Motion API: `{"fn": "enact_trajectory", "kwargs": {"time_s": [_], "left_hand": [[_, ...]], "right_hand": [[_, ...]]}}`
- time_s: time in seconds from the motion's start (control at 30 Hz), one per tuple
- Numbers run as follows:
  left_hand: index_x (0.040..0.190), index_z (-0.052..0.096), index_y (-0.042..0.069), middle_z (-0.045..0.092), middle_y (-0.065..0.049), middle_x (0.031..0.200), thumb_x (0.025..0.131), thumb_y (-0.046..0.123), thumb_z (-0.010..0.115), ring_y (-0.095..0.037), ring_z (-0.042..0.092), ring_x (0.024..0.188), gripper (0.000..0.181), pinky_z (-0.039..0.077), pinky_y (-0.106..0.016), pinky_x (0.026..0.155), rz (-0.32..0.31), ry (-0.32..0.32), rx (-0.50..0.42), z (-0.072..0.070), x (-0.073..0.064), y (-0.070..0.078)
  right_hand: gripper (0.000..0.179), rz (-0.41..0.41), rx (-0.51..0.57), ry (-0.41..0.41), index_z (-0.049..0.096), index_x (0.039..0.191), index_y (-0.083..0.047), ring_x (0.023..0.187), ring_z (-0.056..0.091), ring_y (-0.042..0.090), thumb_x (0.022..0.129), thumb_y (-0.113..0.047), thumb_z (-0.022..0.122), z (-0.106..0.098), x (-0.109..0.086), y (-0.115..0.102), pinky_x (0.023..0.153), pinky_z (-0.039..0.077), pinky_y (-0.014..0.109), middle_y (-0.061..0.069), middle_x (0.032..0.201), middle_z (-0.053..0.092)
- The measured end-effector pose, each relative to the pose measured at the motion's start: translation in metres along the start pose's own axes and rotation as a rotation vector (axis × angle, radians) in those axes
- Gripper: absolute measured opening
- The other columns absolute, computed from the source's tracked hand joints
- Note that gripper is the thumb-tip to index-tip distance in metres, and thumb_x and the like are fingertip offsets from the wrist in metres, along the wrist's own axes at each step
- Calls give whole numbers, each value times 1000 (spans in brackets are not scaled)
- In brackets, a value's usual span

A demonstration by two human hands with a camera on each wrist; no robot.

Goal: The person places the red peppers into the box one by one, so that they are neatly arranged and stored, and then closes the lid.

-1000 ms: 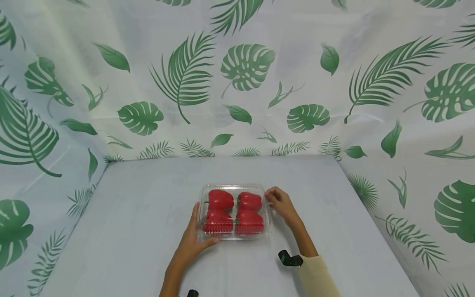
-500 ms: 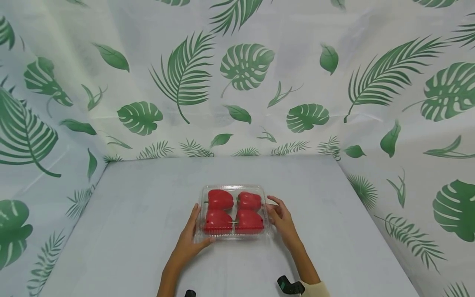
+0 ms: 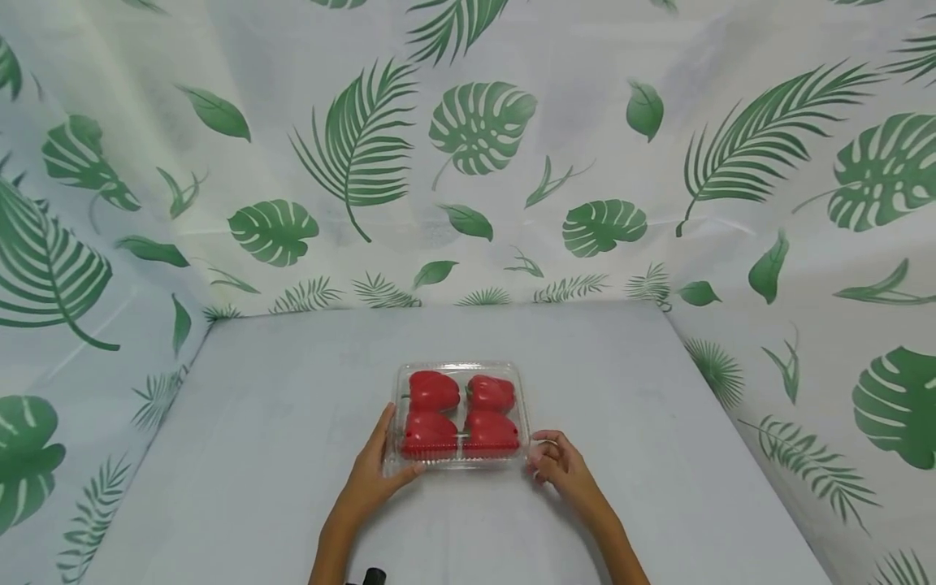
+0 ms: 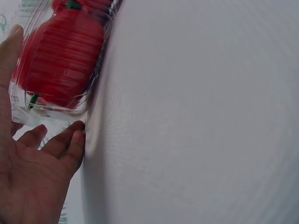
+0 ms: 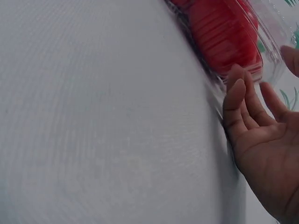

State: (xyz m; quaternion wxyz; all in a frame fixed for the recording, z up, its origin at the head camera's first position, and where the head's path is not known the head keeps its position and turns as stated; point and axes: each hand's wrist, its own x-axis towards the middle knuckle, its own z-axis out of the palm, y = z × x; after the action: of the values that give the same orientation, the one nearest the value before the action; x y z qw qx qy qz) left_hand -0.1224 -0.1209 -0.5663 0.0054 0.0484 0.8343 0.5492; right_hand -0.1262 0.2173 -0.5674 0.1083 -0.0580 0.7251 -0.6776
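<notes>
A clear plastic clamshell box (image 3: 462,469) lies in the middle of the table with its lid down. Inside it are several red bell peppers (image 3: 435,392) with green stems, in two rows. My left hand (image 3: 368,475) holds the box's near left corner, fingers along the left side and thumb at the front edge. In the left wrist view, the thumb (image 4: 10,51) lies against the box wall, the other fingers beside its end. My right hand (image 3: 566,469) is at the near right corner, its fingers loosely bent. The right wrist view has its fingertips (image 5: 237,74) right at the rim.
A pale grey-white cloth (image 3: 658,455) covers the table. White sheeting with green leaf prints (image 3: 483,203) hangs behind and along both sides. A black wrist device (image 3: 374,576) shows by the left forearm at the bottom edge.
My right hand has moved along the box's right side, from its far part toward me, to the near right corner. The left hand and the box have hardly moved.
</notes>
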Motion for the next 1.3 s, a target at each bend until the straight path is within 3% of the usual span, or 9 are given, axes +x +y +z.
{"fn": "enact_trajectory", "kwargs": {"time_s": [0.13,0.23,0.4,0.6,0.77,0.9,1.0,1.17,1.3], "left_hand": [[157,18,27,31,-7,159,78,42,80,-33,31,146,102,33,-58,113,-11,-6,3,-1,0,0],[157,19,26,33,-7,159,78,44,79,-34,31,146,101,34,-60,112,-19,-12,1,-1,0,0],[156,21,24,34,-8,158,77,44,79,-35,31,146,101,33,-60,112,-34,-13,3,0,0,0],[157,20,22,33,-8,159,77,43,80,-34,30,146,102,33,-60,112,-34,-16,4,0,0,2],[157,19,22,30,-7,160,79,37,79,-31,30,146,100,34,-53,114,-6,-29,10,-5,-1,2],[155,27,23,40,-10,154,82,26,79,-34,42,140,89,41,-45,110,38,-11,-9,-12,-6,-2],[150,38,22,55,-10,139,86,18,74,-30,57,127,74,49,-40,104,79,17,-26,-18,-9,-7],[144,47,13,62,-6,102,95,16,63,-10,66,92,52,58,-24,83,84,6,-150,-22,-11,-11],[147,39,3,59,-15,89,98,7,56,-10,64,78,52,58,-25,73,122,-66,-344,-20,-11,-12]], "right_hand": [[30,40,-32,-85,52,107,12,69,61,9,101,-17,52,0,-3,-5,54,52,22,7,85,63],[29,77,-16,-90,56,97,9,64,57,7,101,-20,53,2,-2,-8,50,46,18,5,80,64],[16,96,90,-82,55,86,-2,60,52,4,98,-11,52,7,-1,-9,48,40,15,-1,75,62],[15,89,72,-71,52,83,-5,57,47,3,97,-9,52,8,0,-9,48,38,15,-2,72,59],[16,122,81,-82,54,84,-6,60,51,4,98,-13,52,7,0,-8,51,43,16,-2,73,60],[19,129,88,-115,56,85,-6,65,53,4,100,-16,50,9,0,-8,57,48,17,-3,76,62],[20,134,93,-116,57,86,-5,66,54,4,101,-17,50,10,0,-8,59,49,17,-3,77,62],[20,147,99,-115,57,88,-6,69,55,5,101,-18,49,9,0,-9,60,49,17,-3,78,62],[21,142,101,-121,56,90,-4,70,55,6,102,-18,48,9,-2,-11,60,48,17,-2,79,62]]}}
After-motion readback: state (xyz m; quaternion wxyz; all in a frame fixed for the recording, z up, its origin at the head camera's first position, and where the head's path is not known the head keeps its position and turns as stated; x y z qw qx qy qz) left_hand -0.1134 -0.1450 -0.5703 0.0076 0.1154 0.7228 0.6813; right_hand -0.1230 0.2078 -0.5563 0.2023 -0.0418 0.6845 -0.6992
